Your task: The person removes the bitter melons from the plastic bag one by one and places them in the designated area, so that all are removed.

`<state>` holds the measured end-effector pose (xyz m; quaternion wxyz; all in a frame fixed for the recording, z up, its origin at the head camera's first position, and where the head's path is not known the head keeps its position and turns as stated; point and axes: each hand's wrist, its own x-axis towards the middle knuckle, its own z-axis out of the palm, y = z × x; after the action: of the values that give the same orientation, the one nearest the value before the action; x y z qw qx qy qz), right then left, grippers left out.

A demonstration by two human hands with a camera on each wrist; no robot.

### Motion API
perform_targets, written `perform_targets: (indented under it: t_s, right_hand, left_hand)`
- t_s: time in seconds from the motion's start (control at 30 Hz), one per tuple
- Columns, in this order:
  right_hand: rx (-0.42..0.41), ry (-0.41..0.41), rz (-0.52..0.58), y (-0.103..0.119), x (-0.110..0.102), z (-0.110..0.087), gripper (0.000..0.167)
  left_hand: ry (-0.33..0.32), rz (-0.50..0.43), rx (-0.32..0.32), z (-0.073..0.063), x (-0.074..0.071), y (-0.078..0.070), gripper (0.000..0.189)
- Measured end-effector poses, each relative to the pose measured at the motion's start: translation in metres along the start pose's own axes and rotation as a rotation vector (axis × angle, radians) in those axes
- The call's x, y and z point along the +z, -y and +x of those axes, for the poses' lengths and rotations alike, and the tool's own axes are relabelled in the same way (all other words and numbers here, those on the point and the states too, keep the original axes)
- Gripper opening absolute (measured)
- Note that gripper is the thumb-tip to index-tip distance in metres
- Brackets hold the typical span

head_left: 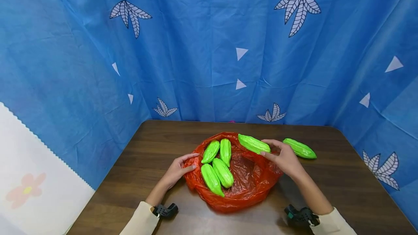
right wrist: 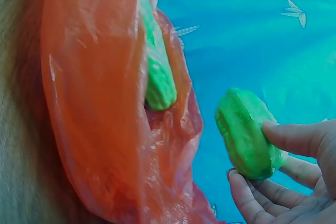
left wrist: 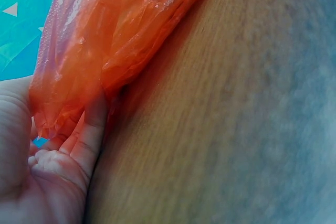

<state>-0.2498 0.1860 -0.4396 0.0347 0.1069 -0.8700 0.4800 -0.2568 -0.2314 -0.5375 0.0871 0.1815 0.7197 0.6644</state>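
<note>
A red plastic bag [head_left: 240, 191] lies spread wide at its mouth on the table, with several bright green bitter melons [head_left: 222, 172] inside, mostly toward its left. My left hand [head_left: 177, 169] holds the bag's left rim, the plastic [left wrist: 126, 30] between thumb and fingers. Above the bag's far right rim, my right hand [head_left: 283, 157] grips one bitter melon [head_left: 254, 143] by its right end. The right wrist view shows thumb and fingers around this bitter melon [right wrist: 247, 135], beside the bag's outer wall [right wrist: 100, 98].
Another bitter melon [head_left: 299, 148] lies on the brown wooden table [head_left: 137, 177], right of the bag and behind my right hand. A blue patterned curtain [head_left: 209, 46] hangs along the back and sides. A white cloth [head_left: 29, 177] hangs at the left.
</note>
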Motion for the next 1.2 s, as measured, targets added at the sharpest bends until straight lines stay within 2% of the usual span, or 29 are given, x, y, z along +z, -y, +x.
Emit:
perform_targets:
  t_s: [0.47,0.67,1.0,1.2]
  right_hand:
    - [0.001,-0.02,-0.006,0.0,-0.025,-0.009,0.051]
    - [0.012,-0.036,-0.045,-0.006,-0.033,-0.013,0.052]
    - [-0.039,-0.073,-0.048,-0.021,-0.043,-0.02,0.047]
    - [-0.029,-0.076,-0.068,-0.026,-0.052,-0.025,0.049]
  left_hand:
    - [0.004,-0.008,-0.016,0.0,-0.001,0.0,0.048]
    - [-0.001,-0.001,-0.029,0.001,-0.001,-0.001,0.047]
    - [-0.006,-0.006,-0.026,0.0,0.0,0.0,0.047]
    - [-0.005,-0.007,-0.029,0.0,0.0,-0.001,0.048]
